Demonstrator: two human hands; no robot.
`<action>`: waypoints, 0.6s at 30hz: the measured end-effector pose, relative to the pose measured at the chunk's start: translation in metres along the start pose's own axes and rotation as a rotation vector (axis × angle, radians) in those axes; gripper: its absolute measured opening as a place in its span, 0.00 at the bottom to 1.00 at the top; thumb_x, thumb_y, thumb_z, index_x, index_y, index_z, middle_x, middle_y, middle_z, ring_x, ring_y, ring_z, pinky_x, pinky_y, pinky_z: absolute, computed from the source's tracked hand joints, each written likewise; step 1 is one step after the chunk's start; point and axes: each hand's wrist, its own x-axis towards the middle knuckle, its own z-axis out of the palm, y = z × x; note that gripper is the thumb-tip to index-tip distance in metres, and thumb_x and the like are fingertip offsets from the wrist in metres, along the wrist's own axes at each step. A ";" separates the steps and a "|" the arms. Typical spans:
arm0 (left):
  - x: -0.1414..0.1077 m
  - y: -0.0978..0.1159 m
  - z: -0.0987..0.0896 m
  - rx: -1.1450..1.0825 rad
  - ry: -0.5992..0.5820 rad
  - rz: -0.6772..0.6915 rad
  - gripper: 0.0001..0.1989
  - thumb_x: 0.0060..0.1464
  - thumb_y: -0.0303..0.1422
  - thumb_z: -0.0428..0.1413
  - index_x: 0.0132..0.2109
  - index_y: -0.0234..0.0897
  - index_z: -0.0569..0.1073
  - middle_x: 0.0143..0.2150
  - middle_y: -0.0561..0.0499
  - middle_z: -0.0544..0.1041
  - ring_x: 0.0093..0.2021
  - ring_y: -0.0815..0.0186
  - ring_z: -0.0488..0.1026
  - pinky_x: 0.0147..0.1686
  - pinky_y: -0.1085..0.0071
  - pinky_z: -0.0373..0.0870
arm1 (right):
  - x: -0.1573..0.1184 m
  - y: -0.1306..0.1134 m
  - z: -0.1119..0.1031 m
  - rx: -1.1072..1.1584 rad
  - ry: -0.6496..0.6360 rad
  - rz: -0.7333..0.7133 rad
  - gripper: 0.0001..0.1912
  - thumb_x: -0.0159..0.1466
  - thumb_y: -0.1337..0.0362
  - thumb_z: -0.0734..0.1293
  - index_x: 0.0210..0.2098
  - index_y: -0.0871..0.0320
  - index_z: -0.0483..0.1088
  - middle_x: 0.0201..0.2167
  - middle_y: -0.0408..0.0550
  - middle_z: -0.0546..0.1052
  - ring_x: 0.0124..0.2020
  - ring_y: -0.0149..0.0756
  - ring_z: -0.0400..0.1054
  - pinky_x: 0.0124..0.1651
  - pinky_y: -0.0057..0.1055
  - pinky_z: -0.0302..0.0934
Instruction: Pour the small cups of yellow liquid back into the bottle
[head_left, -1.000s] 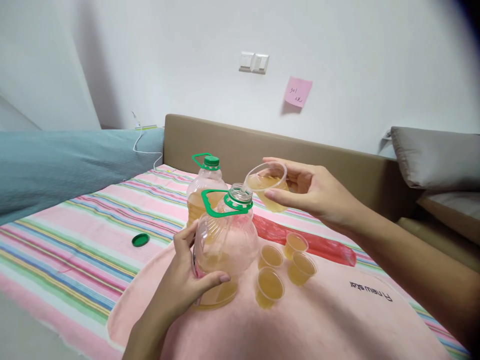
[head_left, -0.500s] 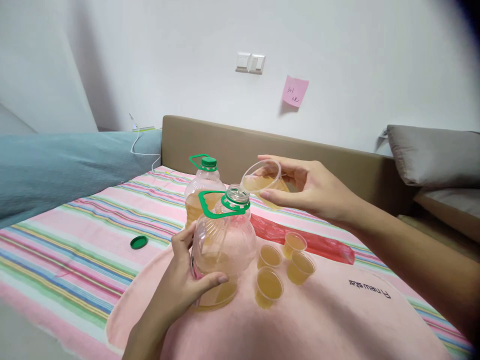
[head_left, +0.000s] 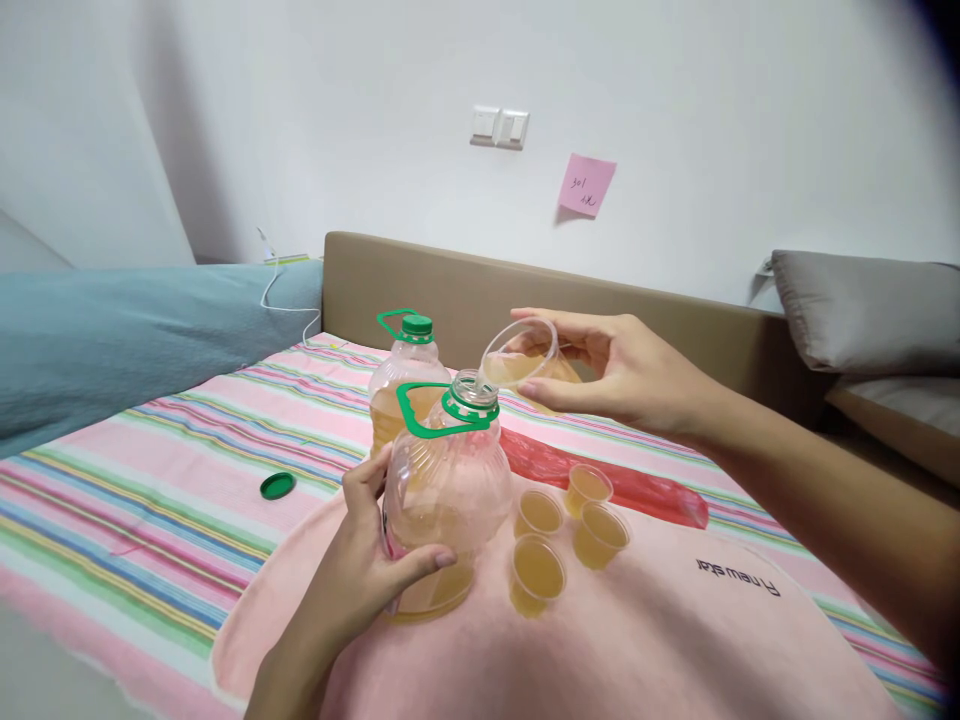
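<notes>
My left hand point(head_left: 375, 560) is wrapped round the lower side of a clear plastic jug point(head_left: 450, 490) with a green carry handle and an uncapped mouth. Amber liquid lies in the jug's bottom. In my right hand point(head_left: 615, 375) is a clear plastic cup point(head_left: 525, 360), tilted left with its rim at the jug's mouth. Yellowish liquid in it runs toward the opening. Several small plastic cups point(head_left: 538, 575) full of amber liquid stand right of the jug. Behind it is a second jug point(head_left: 397, 400), capped in green and partly hidden.
A green cap point(head_left: 277, 486) lies on the striped sheet point(head_left: 187, 480) at left. A red plastic wrapper point(head_left: 600, 478) stretches behind the cups. Everything nearby rests on a pink cloth point(head_left: 645, 640). Grey pillows point(head_left: 862, 310) are at the right, before a brown headboard point(head_left: 600, 290).
My right hand has tipped the cup slightly further and shifted a little left. The liquid in the cup looks slightly lower. My left hand and the jug have kept their place.
</notes>
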 end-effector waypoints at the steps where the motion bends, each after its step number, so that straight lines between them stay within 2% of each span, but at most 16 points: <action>1: 0.000 0.001 0.000 0.000 -0.001 0.000 0.51 0.52 0.57 0.68 0.70 0.47 0.49 0.76 0.34 0.55 0.78 0.36 0.50 0.71 0.34 0.59 | 0.001 -0.001 -0.001 -0.013 -0.009 -0.016 0.31 0.61 0.54 0.79 0.61 0.53 0.75 0.56 0.47 0.81 0.56 0.48 0.76 0.64 0.44 0.68; 4: 0.000 0.001 0.000 -0.008 -0.005 0.004 0.50 0.52 0.56 0.69 0.70 0.47 0.49 0.76 0.35 0.55 0.78 0.36 0.51 0.71 0.35 0.59 | 0.001 -0.003 -0.003 -0.058 -0.025 -0.044 0.25 0.61 0.54 0.79 0.57 0.52 0.79 0.54 0.46 0.81 0.55 0.47 0.77 0.64 0.43 0.67; 18: -0.001 0.000 -0.001 -0.012 -0.023 0.010 0.49 0.53 0.57 0.68 0.69 0.49 0.48 0.76 0.37 0.53 0.78 0.37 0.48 0.72 0.33 0.55 | 0.002 -0.008 -0.004 -0.112 -0.041 -0.096 0.18 0.62 0.55 0.77 0.50 0.52 0.81 0.51 0.45 0.82 0.54 0.46 0.77 0.66 0.44 0.65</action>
